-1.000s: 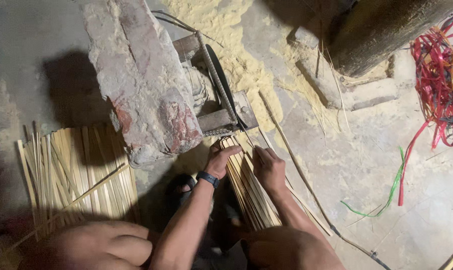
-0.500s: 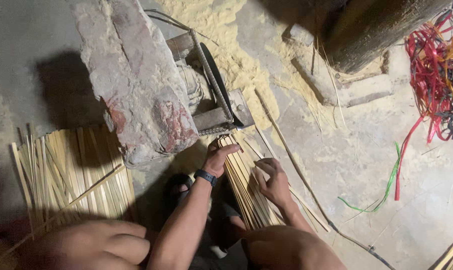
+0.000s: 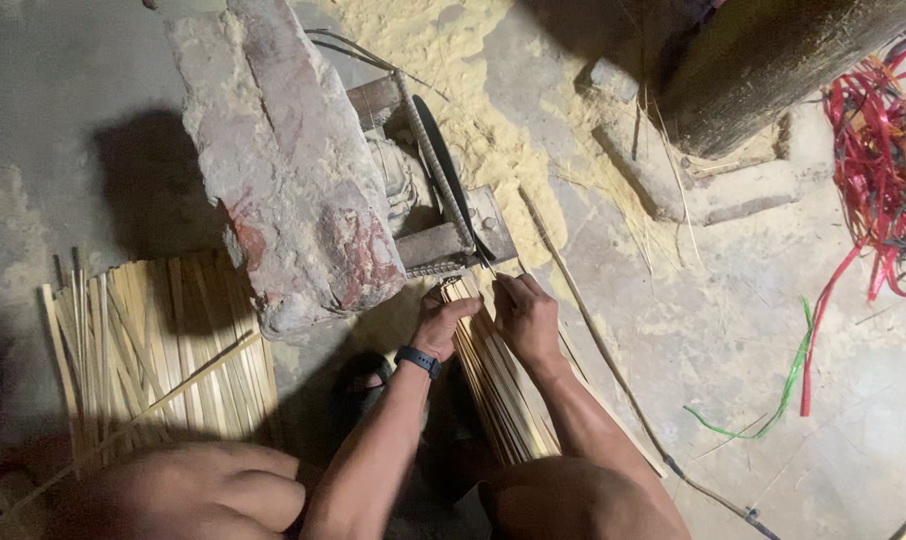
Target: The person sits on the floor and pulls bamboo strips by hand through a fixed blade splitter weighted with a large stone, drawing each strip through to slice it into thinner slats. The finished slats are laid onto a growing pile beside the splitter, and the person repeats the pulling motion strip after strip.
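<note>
A bundle of thin bamboo strips lies on the floor between my knees, its far end near a dark metal blade fixed by a big stone block. My left hand, with a black wristband, grips the left side of the bundle's far end. My right hand presses on the right side of the same end, fingers curled over the strips. Both hands sit just below the blade's base.
A second spread of bamboo strips lies at the left by my knee. Sawdust covers the floor behind the blade. A long single strip runs diagonally at the right. Red plastic cords and a green one lie far right, near a log.
My right hand has moved up from lower on the bundle to its far end, beside my left hand. The left hand stayed near the bundle's tip.
</note>
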Demonstrator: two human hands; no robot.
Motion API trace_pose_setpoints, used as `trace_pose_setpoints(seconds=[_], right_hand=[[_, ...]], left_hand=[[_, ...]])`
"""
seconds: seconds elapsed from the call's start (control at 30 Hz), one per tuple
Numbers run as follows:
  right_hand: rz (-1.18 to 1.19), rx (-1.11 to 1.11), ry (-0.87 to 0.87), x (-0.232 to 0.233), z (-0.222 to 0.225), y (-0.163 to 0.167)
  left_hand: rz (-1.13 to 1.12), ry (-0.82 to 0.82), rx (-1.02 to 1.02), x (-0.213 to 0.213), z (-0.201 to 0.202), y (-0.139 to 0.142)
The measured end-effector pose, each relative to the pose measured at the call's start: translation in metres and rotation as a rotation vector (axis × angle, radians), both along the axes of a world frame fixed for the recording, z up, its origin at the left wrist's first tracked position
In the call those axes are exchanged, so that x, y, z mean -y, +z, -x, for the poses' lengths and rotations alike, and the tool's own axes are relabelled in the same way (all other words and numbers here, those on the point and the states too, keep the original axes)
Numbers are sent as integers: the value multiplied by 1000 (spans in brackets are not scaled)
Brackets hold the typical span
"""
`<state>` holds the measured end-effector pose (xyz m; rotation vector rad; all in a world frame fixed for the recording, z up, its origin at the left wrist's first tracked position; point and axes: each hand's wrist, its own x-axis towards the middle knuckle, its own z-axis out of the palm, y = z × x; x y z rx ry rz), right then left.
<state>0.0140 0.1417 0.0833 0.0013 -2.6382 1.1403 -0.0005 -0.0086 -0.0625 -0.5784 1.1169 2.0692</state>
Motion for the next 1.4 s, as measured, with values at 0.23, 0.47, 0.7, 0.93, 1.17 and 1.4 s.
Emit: trace_pose_setpoints(seconds=[0.23,0.47,0.7,0.93,1.17,1.4], right_hand=[[-271,-131,37,-25,-63,15],[238,548,-6,-33,-81,-12],[-149,243,124,-37,-78,-33],[-12,52,29,-32,-65,-14],[-34,-25,-31,-8,-24,-7],[21,-17,-6,3,-2,-4]], left_hand=[[102,115,-239,0,1,41],[-57,123,-235,-2,-1,53],[-18,17,-145,-3,2,16],[14,-18,-221,-1,1,4],[-116,81,-192,7,1,30],[-389,109,-185,41,-6,62]])
